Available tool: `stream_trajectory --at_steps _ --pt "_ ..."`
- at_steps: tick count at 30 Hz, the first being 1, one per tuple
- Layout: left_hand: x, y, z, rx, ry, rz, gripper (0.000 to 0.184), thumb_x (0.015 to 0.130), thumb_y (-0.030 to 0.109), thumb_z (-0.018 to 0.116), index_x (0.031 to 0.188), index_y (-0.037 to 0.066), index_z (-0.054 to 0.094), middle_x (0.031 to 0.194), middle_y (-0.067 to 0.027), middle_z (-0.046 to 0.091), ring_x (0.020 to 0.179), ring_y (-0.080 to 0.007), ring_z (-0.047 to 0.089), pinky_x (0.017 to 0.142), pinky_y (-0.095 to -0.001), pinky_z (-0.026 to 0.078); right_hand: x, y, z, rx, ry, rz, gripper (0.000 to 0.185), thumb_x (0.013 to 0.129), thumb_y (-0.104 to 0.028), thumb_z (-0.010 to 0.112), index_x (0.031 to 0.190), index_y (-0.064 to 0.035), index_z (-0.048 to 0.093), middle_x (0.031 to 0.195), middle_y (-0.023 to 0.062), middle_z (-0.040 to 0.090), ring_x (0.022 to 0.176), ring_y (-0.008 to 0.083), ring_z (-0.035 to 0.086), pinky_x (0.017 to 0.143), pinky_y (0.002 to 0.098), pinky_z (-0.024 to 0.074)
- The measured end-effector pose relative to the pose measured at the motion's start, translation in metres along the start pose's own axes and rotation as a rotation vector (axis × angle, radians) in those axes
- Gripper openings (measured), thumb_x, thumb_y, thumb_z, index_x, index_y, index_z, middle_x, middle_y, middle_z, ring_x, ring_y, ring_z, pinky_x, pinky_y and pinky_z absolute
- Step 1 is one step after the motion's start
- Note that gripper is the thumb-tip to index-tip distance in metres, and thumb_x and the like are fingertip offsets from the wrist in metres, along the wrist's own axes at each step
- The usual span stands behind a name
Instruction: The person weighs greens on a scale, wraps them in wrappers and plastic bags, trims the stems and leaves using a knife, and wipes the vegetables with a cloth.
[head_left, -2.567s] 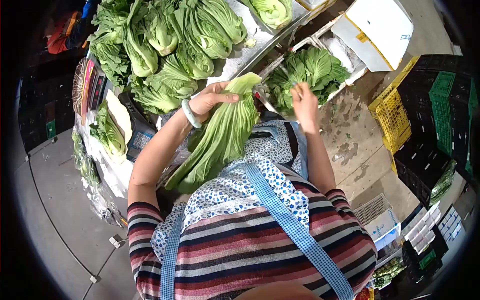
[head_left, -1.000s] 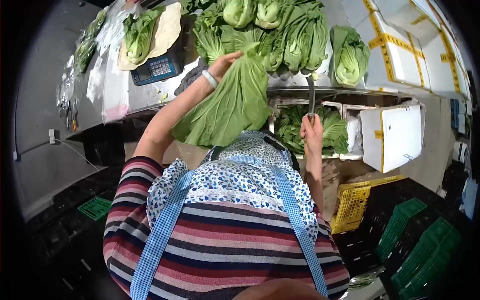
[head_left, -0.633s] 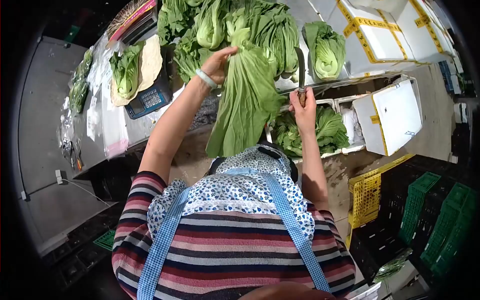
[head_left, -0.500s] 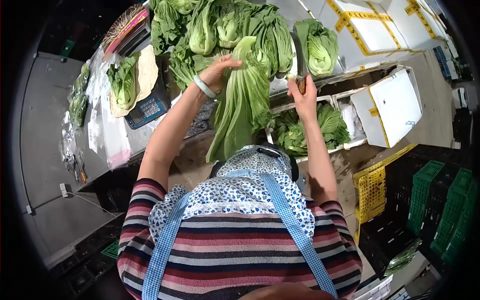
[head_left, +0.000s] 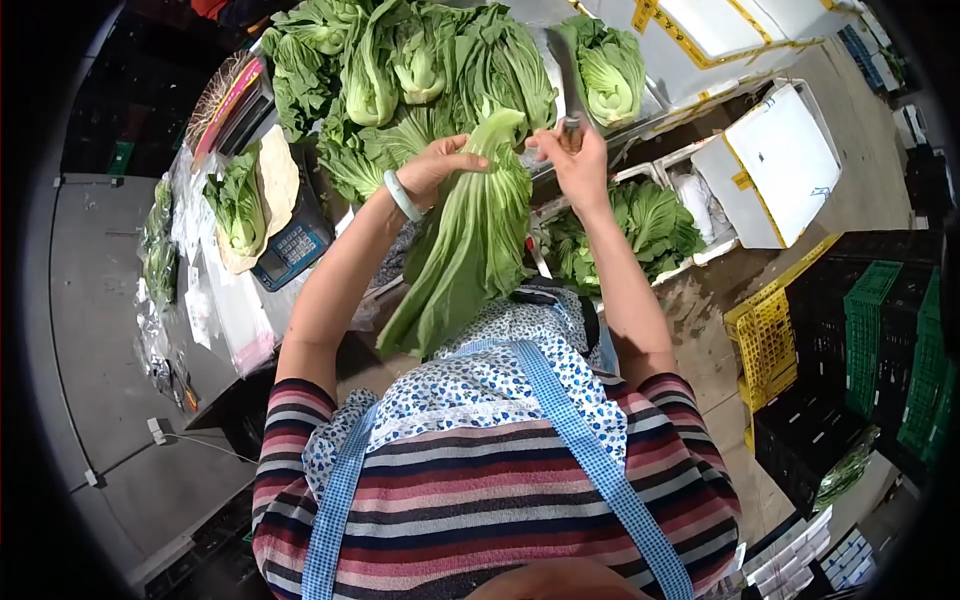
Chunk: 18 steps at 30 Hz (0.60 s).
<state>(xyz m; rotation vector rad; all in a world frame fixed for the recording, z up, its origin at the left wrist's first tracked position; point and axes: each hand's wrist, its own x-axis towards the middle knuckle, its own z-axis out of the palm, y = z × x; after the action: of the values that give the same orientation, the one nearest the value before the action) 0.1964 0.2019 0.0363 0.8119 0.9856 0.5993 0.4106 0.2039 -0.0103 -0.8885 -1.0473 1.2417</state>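
My left hand (head_left: pixel 435 170) is closed around the upper, pale-stemmed end of a head of leafy mustard greens (head_left: pixel 470 225), whose broad leaves hang down in front of my apron. My right hand (head_left: pixel 582 168) grips a knife (head_left: pixel 572 132) by its wooden handle, with the blade pointing away from me. The right thumb and fingers are near the stem end of the held greens; whether they touch it I cannot tell. Beyond both hands lies a pile of similar greens (head_left: pixel 420 72). Another single head (head_left: pixel 610 88) rests to the right of the blade.
On the left is a digital scale (head_left: pixel 290 252) with paper and a head of greens (head_left: pixel 238 205) on it. Below my right forearm, a foam box (head_left: pixel 722 246) contains greens. White taped foam boxes (head_left: pixel 700 40) stand at upper right, and plastic crates (head_left: pixel 765 345) at right.
My left hand has drawn the greens slightly lower and closer to my body, leaves swinging left. My right hand with the knife has moved left, nearer the stem end.
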Motion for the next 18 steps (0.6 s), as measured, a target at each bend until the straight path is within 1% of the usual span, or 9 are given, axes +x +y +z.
stream_trajectory --at_steps 2,4,6,8,12,14,16,17,18 --pt "0.002 -0.003 0.0 -0.022 0.004 -0.056 0.043 0.078 0.009 0.073 0.116 0.006 0.055 0.097 -0.0029 0.066 0.084 -0.0108 0.065 0.079 -0.0259 0.053 0.001 0.003 -0.016 -0.231 0.004 0.002 0.021 0.085 -0.008 0.069 0.082 -0.0031 0.049 0.084 0.0093 0.068 0.071 0.0089 0.063 0.063 0.0252 0.0502" --pt "0.003 -0.002 0.008 0.072 0.056 0.07 0.043 0.077 0.01 0.075 0.115 0.006 0.055 0.093 -0.0028 0.067 0.082 -0.0107 0.064 0.076 -0.0255 0.053 -0.009 -0.014 -0.004 -0.398 -0.137 -0.017 0.026 0.085 -0.02 0.071 0.079 -0.0062 0.05 0.084 0.0075 0.067 0.069 0.0053 0.057 0.06 0.0229 0.0468" --pt "0.001 0.003 0.016 0.378 0.015 0.219 0.041 0.074 0.009 0.077 0.109 0.002 0.056 0.088 -0.0064 0.067 0.075 -0.0104 0.064 0.068 -0.0273 0.052 -0.013 -0.005 0.001 -0.266 -0.032 0.031 0.029 0.085 -0.027 0.072 0.08 -0.007 0.051 0.082 0.0051 0.065 0.064 0.0052 0.052 0.056 0.0212 0.0428" --pt "-0.009 0.005 0.031 0.988 0.173 0.589 0.037 0.075 0.013 0.076 0.103 0.0 0.056 0.081 -0.0046 0.066 0.071 -0.0118 0.063 0.062 -0.0292 0.05 -0.017 -0.016 -0.002 0.226 0.063 0.155 0.033 0.083 -0.032 0.073 0.083 -0.0084 0.051 0.081 0.0035 0.062 0.062 0.0063 0.05 0.054 0.0206 0.0398" --pt "-0.039 0.015 0.063 1.643 0.25 0.882 0.027 0.073 0.016 0.073 0.092 0.006 0.057 0.088 -0.0072 0.067 0.059 -0.0251 0.063 0.053 -0.0333 0.05 -0.042 -0.05 -0.006 0.435 -0.215 0.005 0.039 0.076 -0.023 0.08 0.085 -0.0082 0.045 0.114 0.0143 0.059 0.078 0.0079 0.058 0.064 0.0194 0.0482" --pt "-0.042 0.015 0.069 1.703 0.31 0.972 0.023 0.071 0.013 0.068 0.091 0.009 0.057 0.094 -0.0047 0.068 0.067 -0.0221 0.065 0.058 -0.0325 0.052 -0.052 -0.059 0.0 0.405 -0.145 0.024 0.043 0.071 -0.013 0.084 0.088 -0.0063 0.044 0.118 0.0164 0.059 0.09 0.0111 0.06 0.077 0.0237 0.0511" --pt "-0.042 0.019 0.07 1.842 0.351 1.287 0.021 0.069 0.013 0.065 0.089 0.012 0.058 0.103 -0.0044 0.067 0.076 -0.0199 0.065 0.064 -0.03 0.052 -0.059 -0.061 0.002 0.361 -0.137 0.03 0.041 0.071 -0.005 0.082 0.09 -0.0035 0.046 0.12 0.0179 0.058 0.095 0.0118 0.06 0.082 0.0253 0.0513" --pt "-0.043 0.011 0.065 1.884 0.388 1.24 0.024 0.069 0.013 0.063 0.093 0.014 0.06 0.113 -0.0059 0.063 0.091 -0.0197 0.063 0.08 -0.0338 0.049 -0.063 -0.064 0.007 0.265 -0.106 0.026 0.038 0.073 -0.003 0.079 0.092 -0.0019 0.046 0.122 0.0191 0.057 0.097 0.0122 0.06 0.083 0.0254 0.0511" --pt "-0.046 0.01 0.065 1.886 0.41 1.238 0.024 0.069 0.013 0.063 0.093 0.014 0.06 0.113 -0.0059 0.063 0.091 -0.0197 0.063 0.08 -0.0338 0.049 -0.067 -0.067 0.013 0.171 -0.078 0.018 0.035 0.075 0.0 0.077 0.093 -0.0002 0.047 0.123 0.0203 0.057 0.098 0.0126 0.06 0.084 0.0255 0.051"
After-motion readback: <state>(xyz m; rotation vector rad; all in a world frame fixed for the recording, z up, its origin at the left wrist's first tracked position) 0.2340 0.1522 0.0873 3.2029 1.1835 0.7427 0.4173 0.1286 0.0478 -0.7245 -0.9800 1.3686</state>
